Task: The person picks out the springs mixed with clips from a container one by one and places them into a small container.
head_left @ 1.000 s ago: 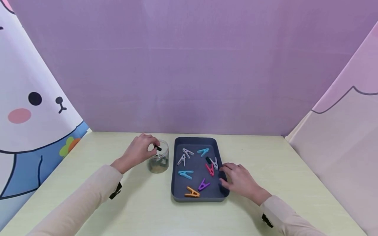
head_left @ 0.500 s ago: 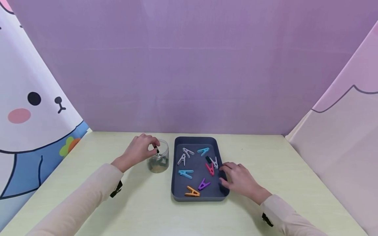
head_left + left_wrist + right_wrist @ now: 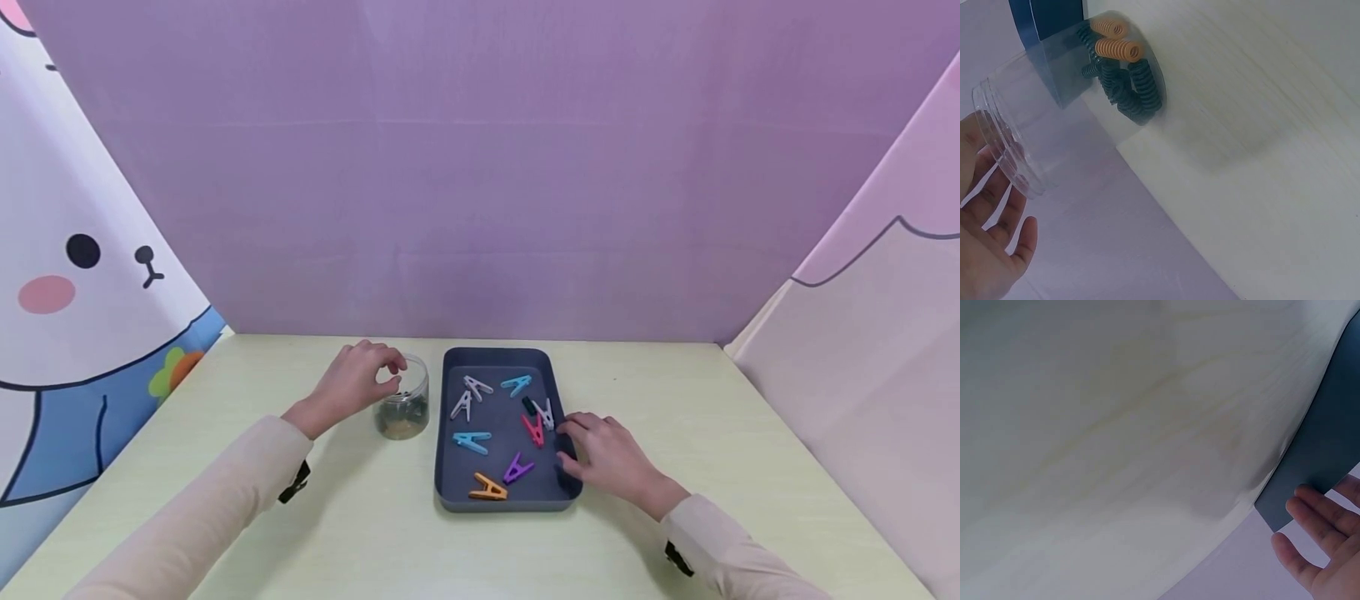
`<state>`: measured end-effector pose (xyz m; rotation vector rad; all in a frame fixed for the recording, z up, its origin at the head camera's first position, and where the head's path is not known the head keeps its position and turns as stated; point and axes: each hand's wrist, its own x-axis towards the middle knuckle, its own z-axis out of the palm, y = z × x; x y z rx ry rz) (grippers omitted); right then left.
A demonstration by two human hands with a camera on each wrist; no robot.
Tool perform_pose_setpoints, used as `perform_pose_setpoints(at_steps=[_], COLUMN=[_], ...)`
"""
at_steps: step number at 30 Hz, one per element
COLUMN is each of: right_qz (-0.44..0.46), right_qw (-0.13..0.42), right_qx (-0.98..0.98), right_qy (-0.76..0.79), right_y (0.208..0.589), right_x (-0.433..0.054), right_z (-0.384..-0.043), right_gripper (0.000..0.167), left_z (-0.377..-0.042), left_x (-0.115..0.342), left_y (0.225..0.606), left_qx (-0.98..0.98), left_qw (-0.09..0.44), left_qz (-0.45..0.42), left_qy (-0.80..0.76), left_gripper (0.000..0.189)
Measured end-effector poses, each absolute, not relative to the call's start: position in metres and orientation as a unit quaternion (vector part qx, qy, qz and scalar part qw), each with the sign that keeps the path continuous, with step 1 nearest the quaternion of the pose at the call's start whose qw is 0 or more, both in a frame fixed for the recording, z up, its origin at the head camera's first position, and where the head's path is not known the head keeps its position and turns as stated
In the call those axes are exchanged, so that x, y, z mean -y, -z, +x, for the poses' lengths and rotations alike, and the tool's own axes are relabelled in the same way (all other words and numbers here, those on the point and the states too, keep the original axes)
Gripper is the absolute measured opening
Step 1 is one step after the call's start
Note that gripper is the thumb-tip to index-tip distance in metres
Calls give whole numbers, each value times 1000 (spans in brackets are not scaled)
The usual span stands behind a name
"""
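At the mouth of a clear jar (image 3: 402,417) hovers my left hand (image 3: 358,382), its fingers bent and apart from the thumb, holding nothing that I can see. Inside the jar, in the left wrist view, lie several dark green springs (image 3: 1144,87) and orange springs (image 3: 1119,50). My right hand (image 3: 611,458) rests loosely at the right edge of a dark grey tray (image 3: 510,505); the right wrist view has its fingertips (image 3: 1302,491) by the tray's outer wall. Near that hand, a short dark spring (image 3: 528,406) lies in the tray beside a white clip.
Several small spring-less clips lie spread over the tray: white, light blue, pink, a purple clip (image 3: 517,469) and an orange clip (image 3: 488,488). The jar stands just left of the tray on a pale table (image 3: 360,533). A purple backdrop (image 3: 480,183) rises behind.
The small dark spring in my left fingertips tipped downward, then left them over the jar. Both hands have hardly moved, and the tray's contents stay the same.
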<state>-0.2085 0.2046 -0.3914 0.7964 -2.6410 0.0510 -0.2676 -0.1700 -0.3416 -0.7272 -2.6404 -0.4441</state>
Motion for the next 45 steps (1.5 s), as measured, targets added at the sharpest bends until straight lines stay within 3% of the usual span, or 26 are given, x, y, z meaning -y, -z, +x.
perform_pose_setpoints(at_steps=[20, 29, 45], right_qz=[283, 280, 283], right_qw=[189, 188, 190], right_qx=[940, 941, 940], right_qy=[-12, -14, -13], right_y=[392, 391, 392], right_x=[-204, -202, -202], right_z=[-209, -209, -209], right_gripper=[34, 35, 34], left_z=[-274, -273, -273], left_x=[151, 131, 87], left_y=[332, 327, 328], left_qx=[919, 910, 931], left_qw=[212, 191, 118], left_qz=[-295, -335, -322], left_qy=[154, 153, 122], left_gripper=[16, 18, 23])
